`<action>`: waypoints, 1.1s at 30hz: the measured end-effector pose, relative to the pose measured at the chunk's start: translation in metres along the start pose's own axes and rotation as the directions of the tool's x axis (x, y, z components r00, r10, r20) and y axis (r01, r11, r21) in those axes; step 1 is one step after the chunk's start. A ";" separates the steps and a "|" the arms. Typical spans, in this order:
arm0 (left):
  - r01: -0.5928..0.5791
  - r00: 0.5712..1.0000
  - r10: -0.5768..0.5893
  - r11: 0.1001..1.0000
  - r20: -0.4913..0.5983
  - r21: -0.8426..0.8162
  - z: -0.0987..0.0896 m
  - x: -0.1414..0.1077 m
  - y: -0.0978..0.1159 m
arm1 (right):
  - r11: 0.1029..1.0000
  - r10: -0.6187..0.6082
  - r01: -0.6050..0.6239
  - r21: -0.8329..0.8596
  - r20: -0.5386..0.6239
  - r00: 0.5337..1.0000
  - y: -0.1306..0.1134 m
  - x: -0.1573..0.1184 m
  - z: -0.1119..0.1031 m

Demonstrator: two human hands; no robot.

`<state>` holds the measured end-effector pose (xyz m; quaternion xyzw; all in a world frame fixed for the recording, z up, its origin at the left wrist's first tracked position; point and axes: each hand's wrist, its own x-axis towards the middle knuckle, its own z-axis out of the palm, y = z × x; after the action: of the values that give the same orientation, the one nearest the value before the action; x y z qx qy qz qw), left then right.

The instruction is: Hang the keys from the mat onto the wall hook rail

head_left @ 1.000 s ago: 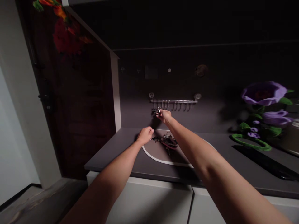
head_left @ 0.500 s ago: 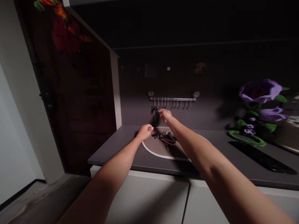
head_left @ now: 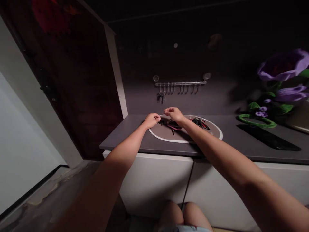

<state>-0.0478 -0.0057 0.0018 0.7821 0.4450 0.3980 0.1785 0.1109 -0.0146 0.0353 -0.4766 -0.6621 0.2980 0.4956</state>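
Observation:
My left hand [head_left: 152,120] is at the left edge of an oval brown mat [head_left: 164,135] with a white rim, its fingers curled beside dark keys. Whatever its fingertips may hold is too small to make out. Just above the mat, my right hand [head_left: 174,114] has its fingers bent together; nothing can be made out in them. A bunch of keys with a pinkish strap [head_left: 174,126] lies partly under my right hand. Further right on the mat sits a black and red bundle [head_left: 200,123]. Small keys [head_left: 161,97] hang from the left hooks of a clear rail [head_left: 181,83].
On the grey counter [head_left: 120,135] at the right stand purple flowers [head_left: 291,93] with a green ring [head_left: 257,120], behind a long black object [head_left: 269,138]. White cabinet doors [head_left: 156,180] are below. A dark door [head_left: 84,96] is at the left.
The view has tilted down and now shows my knees. My right hand has dropped from beside the hanging keys to just above the mat. My left hand stays near the mat's left edge.

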 end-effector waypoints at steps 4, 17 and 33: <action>-0.061 0.998 0.061 0.990 0.004 0.128 0.001 0.002 -0.001 | 0.892 -0.091 0.109 -0.439 0.063 0.994 0.011 -0.010 -0.007; -0.280 0.954 0.220 0.892 0.202 0.355 0.012 0.014 -0.008 | 0.707 -0.005 0.115 -0.698 0.157 0.988 0.017 -0.013 -0.010; -0.287 0.956 0.239 0.885 0.171 0.366 0.001 0.013 -0.003 | 0.669 -0.027 0.171 -0.723 0.207 0.978 0.014 -0.013 -0.009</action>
<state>-0.0452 0.0069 0.0053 0.8776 0.3928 0.2746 -0.0084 0.1250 -0.0223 0.0216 -0.5703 -0.7925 0.0197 0.2151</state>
